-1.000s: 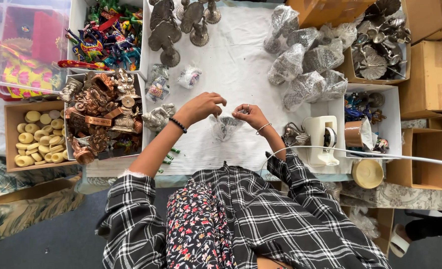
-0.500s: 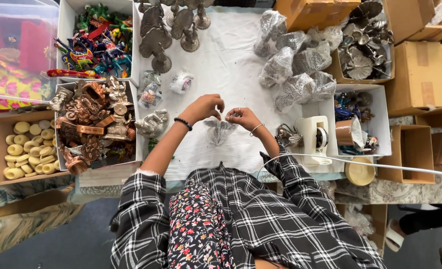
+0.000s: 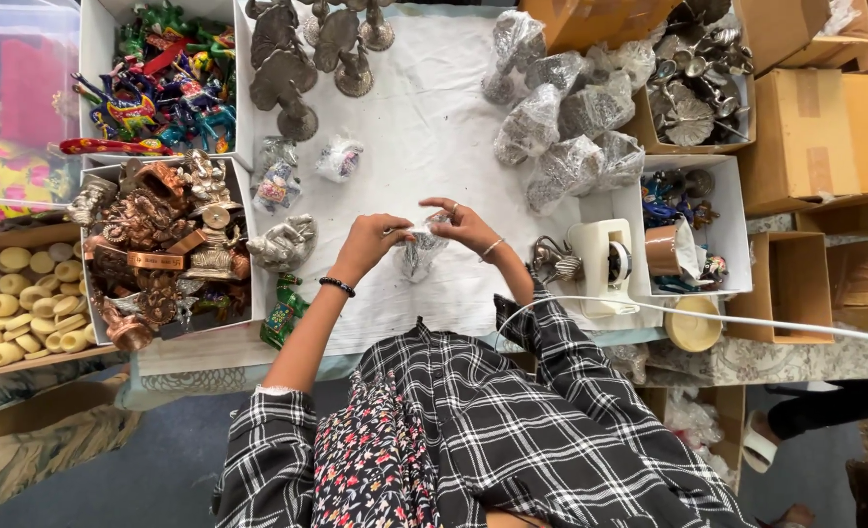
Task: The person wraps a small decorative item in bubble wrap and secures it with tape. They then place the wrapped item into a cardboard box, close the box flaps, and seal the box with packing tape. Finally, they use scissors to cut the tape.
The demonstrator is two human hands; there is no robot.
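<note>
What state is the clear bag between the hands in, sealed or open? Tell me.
Cannot tell. Both hands, left and right, pinch the top of the clear bag, hiding its mouth; a silvery item shows inside.

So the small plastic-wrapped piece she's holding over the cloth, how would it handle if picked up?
The wrapped piece hangs between the left hand and right hand by its film, so the wrap is probably floppy and crinkly. The film looks glossy, so likely a bit slippery. The silvery shape inside resembles the metal figures nearby, so it may be heavy for its size.
</note>
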